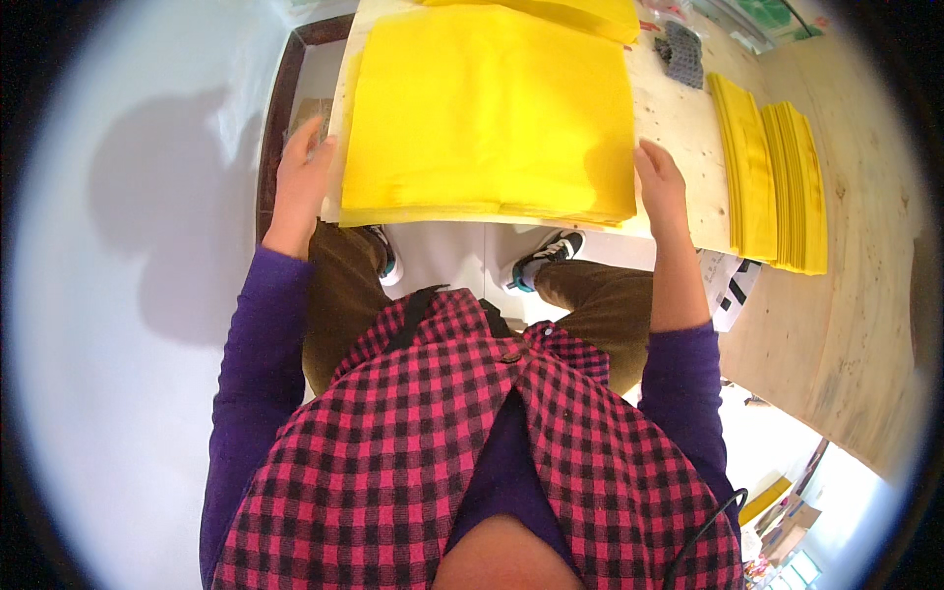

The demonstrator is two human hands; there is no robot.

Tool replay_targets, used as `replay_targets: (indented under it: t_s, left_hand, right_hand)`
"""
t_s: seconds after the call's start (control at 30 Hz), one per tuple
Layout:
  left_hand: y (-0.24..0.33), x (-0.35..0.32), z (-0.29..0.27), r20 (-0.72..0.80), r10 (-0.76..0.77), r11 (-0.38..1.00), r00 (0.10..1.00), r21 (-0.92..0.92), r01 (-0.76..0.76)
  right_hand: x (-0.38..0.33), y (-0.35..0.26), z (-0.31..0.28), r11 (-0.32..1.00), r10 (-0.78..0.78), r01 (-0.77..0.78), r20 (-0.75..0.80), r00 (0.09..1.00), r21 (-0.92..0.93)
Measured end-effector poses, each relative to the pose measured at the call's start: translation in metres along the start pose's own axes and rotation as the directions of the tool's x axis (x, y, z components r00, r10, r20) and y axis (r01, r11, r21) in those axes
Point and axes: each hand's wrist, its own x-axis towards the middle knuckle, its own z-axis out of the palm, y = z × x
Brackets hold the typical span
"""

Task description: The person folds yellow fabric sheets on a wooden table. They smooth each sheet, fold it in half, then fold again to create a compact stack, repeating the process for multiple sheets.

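A broad stack of yellow cloth-like sheets (pixel 492 118) lies flat on the pale wooden table in front of me. My left hand (pixel 303 172) hovers beside the stack's left edge, thumb and fingers apart, with nothing in it. On the opposite side my right hand (pixel 662 182) is at the right edge, fingers loosely bent and empty; whether the fingertips touch the sheets I cannot tell. More yellow material (pixel 580 15) overlaps the far end of the stack.
Two upright-looking bundles of folded yellow material, one (pixel 742 167) beside another (pixel 795 187), stand at the table's right. A grey knitted item (pixel 680 54) lies at the far right. A wooden panel (pixel 855 197) borders that side; a pale wall (pixel 128 393) rises on the left.
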Motion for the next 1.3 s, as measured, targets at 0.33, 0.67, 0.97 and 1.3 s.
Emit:
replay_targets:
  t_s: [0.33,0.67,0.97,1.3]
  left_hand:
    - [-0.006,-0.044,0.007,0.100,-0.115,0.987,0.988,-0.105,0.125]
    - [0.004,-0.018,0.006,0.292,-0.401,0.844,0.868,-0.250,0.474]
    - [0.012,-0.007,0.011,0.379,-0.393,0.828,0.837,-0.250,0.502]
    - [0.005,-0.003,0.010,0.442,-0.363,0.804,0.821,-0.297,0.515]
  right_hand:
    - [-0.057,0.010,-0.011,0.928,0.272,-0.294,0.124,0.954,0.228]
    - [-0.023,0.001,-0.007,0.918,0.376,-0.394,0.226,0.899,0.037]
    - [-0.024,-0.008,-0.002,0.939,0.312,-0.337,0.234,0.921,0.072]
    - [-0.025,-0.001,0.006,0.856,0.307,-0.385,0.260,0.916,0.346]
